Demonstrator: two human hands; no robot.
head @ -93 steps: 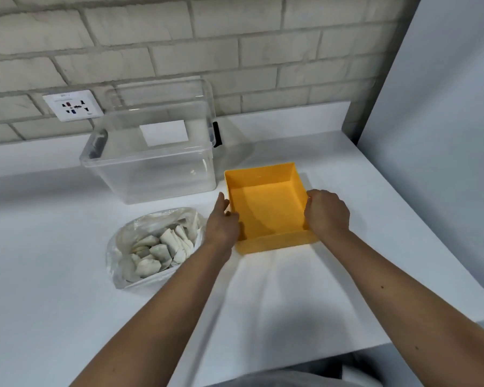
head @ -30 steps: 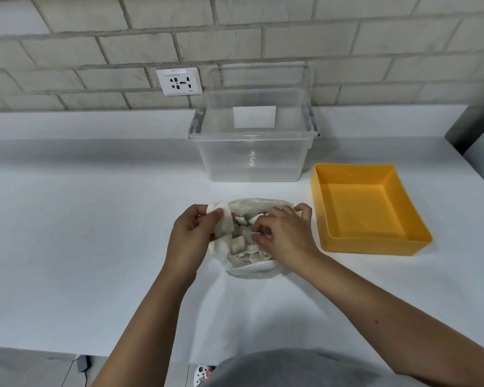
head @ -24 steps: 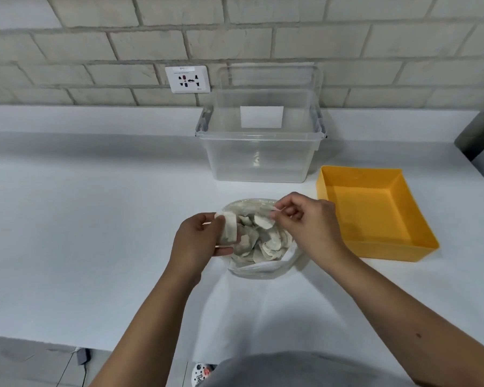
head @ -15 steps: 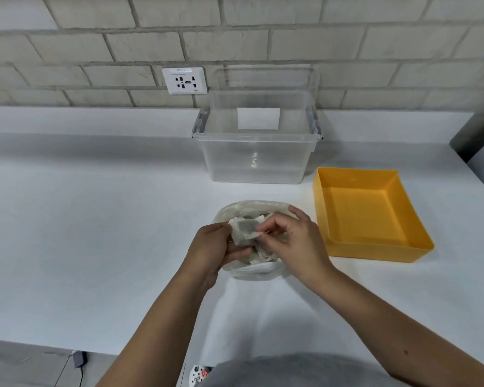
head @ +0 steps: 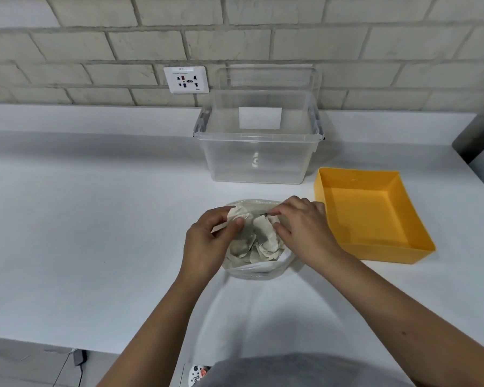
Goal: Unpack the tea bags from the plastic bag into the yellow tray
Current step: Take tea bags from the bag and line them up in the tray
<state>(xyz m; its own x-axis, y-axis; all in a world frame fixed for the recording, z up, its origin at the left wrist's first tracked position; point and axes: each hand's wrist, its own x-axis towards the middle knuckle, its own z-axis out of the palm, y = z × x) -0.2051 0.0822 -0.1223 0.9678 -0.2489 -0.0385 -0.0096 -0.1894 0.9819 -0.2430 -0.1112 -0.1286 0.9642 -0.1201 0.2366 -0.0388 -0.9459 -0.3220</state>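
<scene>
Both hands are down at the plastic bag (head: 259,265), which sits on the white desk (head: 81,233) just left of the yellow tray (head: 373,248). The left hand (head: 207,244) is pinched shut, thumb against fingers, on the bag's left edge together with what looks like a tea bag at the rim; I cannot tell which of the two it really holds. My guess is that it is there to keep the mouth open and the bag from sliding. The right hand (head: 302,227) reaches in from the far right side, fingers curled down among the tea bags (head: 263,241). Its fingertips are buried in the pile, so whether they have closed on one I cannot tell.

The tea bags lie heaped and crumpled inside the bag, pale and overlapping, and none has reached the tray, whose floor shows bare. The tray stands close to the bag on the right-hand side, which would make a short carry for the reaching hand; that seems to be why it is placed there. The job looks barely begun.

A clear storage bin (head: 256,152) stands farther back against the brick wall (head: 263,32), apart from the hands, with a wall socket (head: 186,79) to its left. The thin plastic will likely lift with whatever is pulled out unless it is pinned.
</scene>
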